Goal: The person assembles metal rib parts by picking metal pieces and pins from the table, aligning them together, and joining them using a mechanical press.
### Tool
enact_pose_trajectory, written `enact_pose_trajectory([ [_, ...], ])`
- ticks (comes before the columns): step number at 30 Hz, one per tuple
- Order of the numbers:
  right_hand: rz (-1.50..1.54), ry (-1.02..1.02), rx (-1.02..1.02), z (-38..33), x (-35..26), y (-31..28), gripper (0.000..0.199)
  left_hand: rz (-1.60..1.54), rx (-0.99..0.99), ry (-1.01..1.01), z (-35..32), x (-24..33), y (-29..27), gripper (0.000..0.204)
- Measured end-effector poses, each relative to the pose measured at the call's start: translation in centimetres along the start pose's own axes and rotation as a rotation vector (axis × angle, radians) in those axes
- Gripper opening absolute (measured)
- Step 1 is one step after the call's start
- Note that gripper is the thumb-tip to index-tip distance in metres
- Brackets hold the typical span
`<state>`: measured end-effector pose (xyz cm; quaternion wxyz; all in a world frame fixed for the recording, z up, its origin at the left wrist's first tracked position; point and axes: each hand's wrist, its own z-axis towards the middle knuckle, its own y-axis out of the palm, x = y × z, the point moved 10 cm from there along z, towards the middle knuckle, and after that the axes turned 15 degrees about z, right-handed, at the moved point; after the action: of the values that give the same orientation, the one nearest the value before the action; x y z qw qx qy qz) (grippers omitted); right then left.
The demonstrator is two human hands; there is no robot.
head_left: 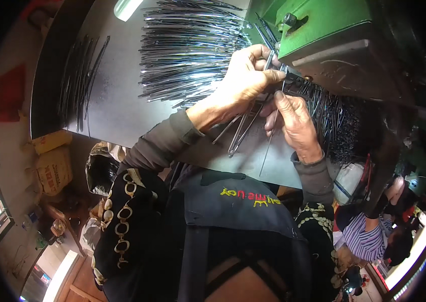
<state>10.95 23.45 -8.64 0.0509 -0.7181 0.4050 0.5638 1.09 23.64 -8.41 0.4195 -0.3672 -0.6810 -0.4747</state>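
Note:
At the green machine [323, 32], my left hand [248, 75] is closed around a few thin metal strips [237, 138], whose lower ends stick out below the palm. Its thumb and fingers are close to the machine's lower edge. Just right of it, my right hand [296, 121] pinches a thin metal rod [268, 151] that slants down toward the table's front edge. The rod's upper end reaches up by my left thumb, beside the machine's small metal parts. Left of my hands, a broad pile of dark, shiny metal strips [187, 55] lies side by side on the grey metal table [122, 93].
A smaller bunch of strips [78, 83] lies at the table's left. A white lamp [127, 7] glows at the top. Dark thin pieces [331, 113] are heaped under the machine. A white bag [350, 182] stands right of my right forearm; a person in a striped top [366, 236] is beyond.

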Motion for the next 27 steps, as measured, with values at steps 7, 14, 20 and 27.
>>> enact_pose_trajectory([
  [7,-0.058,0.002,0.06,0.1,-0.5,-1.5,0.049,0.003,-0.032,-0.051,0.0,0.2,-0.1,0.032],
  [14,-0.058,-0.001,0.1,0.0,-0.5,-2.6,0.05,0.038,-0.007,-0.041,-0.1,0.2,-0.5,0.025],
  [20,-0.084,-0.077,0.108,0.0,-0.7,-1.8,0.048,0.159,0.107,-0.018,-0.4,1.2,0.0,0.017],
  [27,-0.118,-0.152,0.126,0.1,-1.0,-1.8,0.042,0.171,0.197,0.056,-0.1,0.8,-0.2,0.016],
])
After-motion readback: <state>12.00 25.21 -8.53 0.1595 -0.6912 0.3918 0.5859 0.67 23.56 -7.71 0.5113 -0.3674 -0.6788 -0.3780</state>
